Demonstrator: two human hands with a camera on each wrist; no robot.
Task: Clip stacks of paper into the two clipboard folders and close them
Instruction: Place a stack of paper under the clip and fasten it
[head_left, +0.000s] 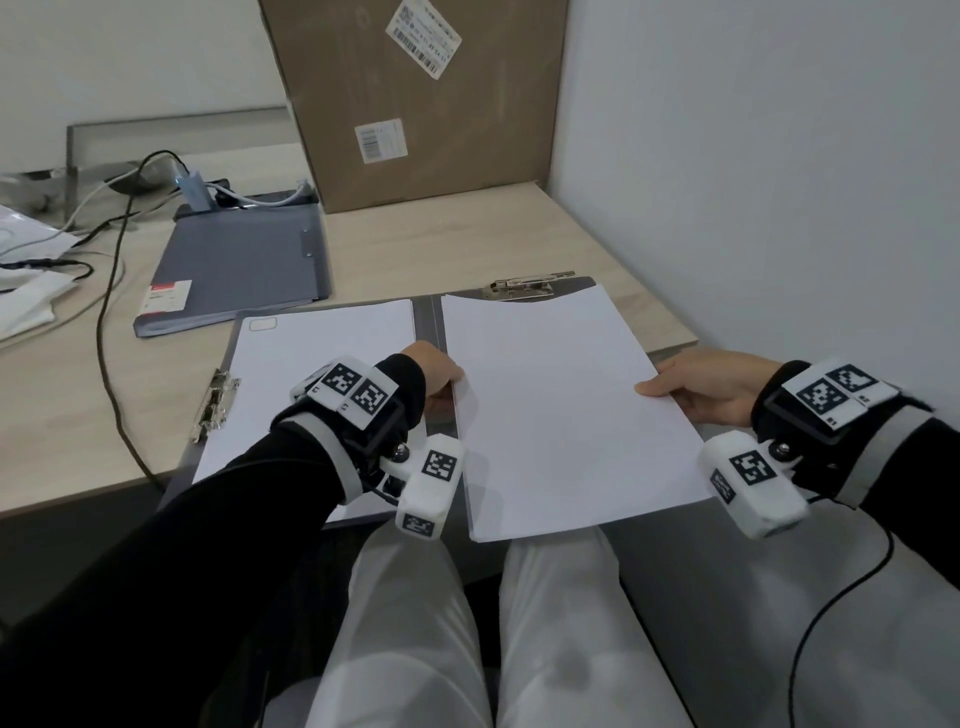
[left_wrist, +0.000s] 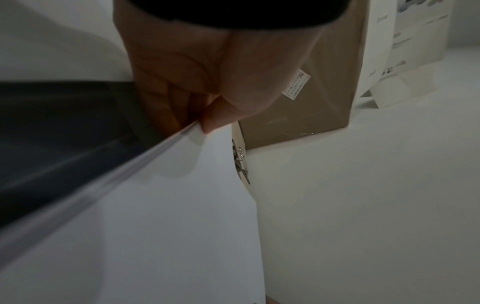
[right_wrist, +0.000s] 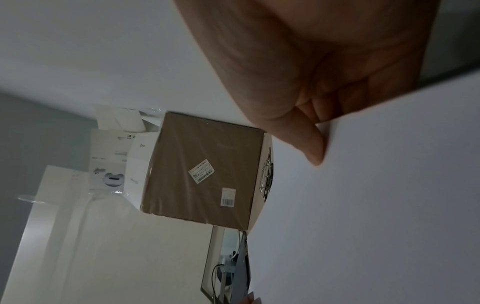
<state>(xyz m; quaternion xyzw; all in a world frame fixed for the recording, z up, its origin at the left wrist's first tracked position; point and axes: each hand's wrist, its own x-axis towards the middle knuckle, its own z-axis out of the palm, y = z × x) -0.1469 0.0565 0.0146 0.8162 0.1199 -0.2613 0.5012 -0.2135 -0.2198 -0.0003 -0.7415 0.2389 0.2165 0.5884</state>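
Paper stack (head_left: 561, 410), light and floppy, pinched at both side edges: left hand (head_left: 434, 371) and right hand (head_left: 711, 387), each grip apparently thumb-over-sheet, above the open folder (head_left: 435, 312).

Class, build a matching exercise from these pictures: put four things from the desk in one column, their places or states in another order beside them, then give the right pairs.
1. paper stack
2. closed grey folder
3. cardboard box
4. top clip

A. stands at the back against the wall
B. held at both side edges by the left hand and right hand
C. lies shut, far left
D. metal, just beyond the stack's far edge

Pairs: 1-B, 2-C, 3-A, 4-D
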